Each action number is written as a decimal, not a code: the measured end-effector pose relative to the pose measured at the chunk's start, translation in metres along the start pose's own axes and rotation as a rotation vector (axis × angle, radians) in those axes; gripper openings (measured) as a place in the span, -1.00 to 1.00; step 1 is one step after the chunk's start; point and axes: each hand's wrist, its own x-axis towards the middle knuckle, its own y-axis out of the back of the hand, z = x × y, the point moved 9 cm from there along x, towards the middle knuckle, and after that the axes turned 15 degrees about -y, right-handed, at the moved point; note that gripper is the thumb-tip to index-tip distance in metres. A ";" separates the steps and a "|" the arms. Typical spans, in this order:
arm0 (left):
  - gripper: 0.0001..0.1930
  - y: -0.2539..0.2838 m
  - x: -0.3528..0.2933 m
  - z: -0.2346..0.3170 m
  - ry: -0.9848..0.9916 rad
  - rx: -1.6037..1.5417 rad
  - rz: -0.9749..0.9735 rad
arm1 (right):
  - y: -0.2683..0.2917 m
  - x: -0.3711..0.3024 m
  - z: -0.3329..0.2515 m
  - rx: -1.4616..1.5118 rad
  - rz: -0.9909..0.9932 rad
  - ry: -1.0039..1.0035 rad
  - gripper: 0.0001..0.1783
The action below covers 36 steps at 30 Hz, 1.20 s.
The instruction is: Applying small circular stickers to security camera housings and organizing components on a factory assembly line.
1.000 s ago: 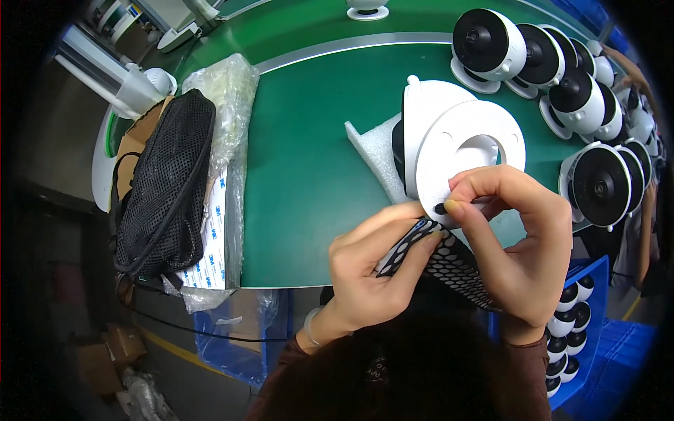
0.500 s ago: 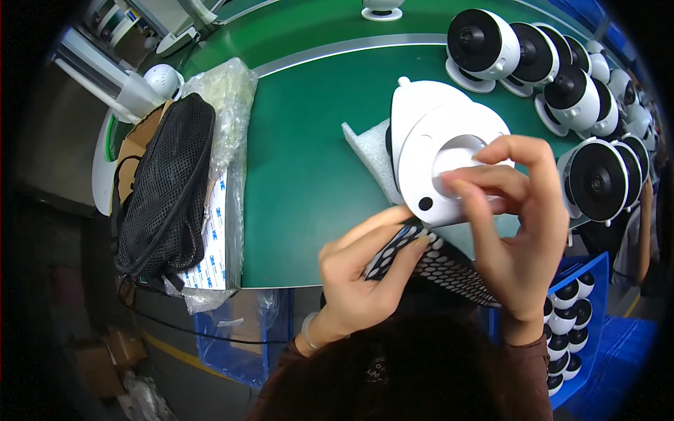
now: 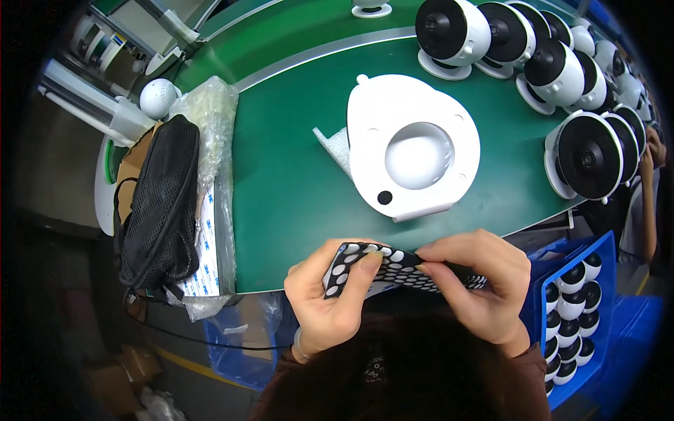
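One dotted sheet [image 3: 399, 270] is held on the near side of the base [image 3: 460, 151], probably light, thin and bendy, best gripped by its edges. The left hand [image 3: 328, 302] pinches its left end, the right hand [image 3: 489, 281] its far edge; foam [image 3: 338, 148] juts left of the base.

Camera unit [image 3: 414, 111] on the table [image 3: 281, 210] at frame centre, sheet [image 3: 404, 272] between left hand [image 3: 323, 295] and right hand [image 3: 488, 281] below, bag [image 3: 161, 203] at left (plastic wrap [image 3: 210, 126] alongside), further units [image 3: 558, 76] upper right, crate [image 3: 606, 295] lower right.
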 end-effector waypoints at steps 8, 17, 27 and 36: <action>-0.93 -0.005 0.002 0.015 -0.170 0.150 -0.004 | 0.008 0.001 -0.003 0.020 0.088 0.068 -0.80; -0.91 -0.016 0.003 0.028 -0.292 0.336 -0.068 | 0.012 0.007 -0.008 -0.087 0.033 0.006 -0.82; -0.91 -0.011 0.005 0.022 -0.271 0.347 -0.036 | 0.005 0.007 -0.012 -0.201 0.044 0.037 -0.81; -0.88 -0.009 0.019 0.010 -0.282 0.143 0.000 | 0.049 0.023 0.008 -0.035 0.255 -0.100 -0.94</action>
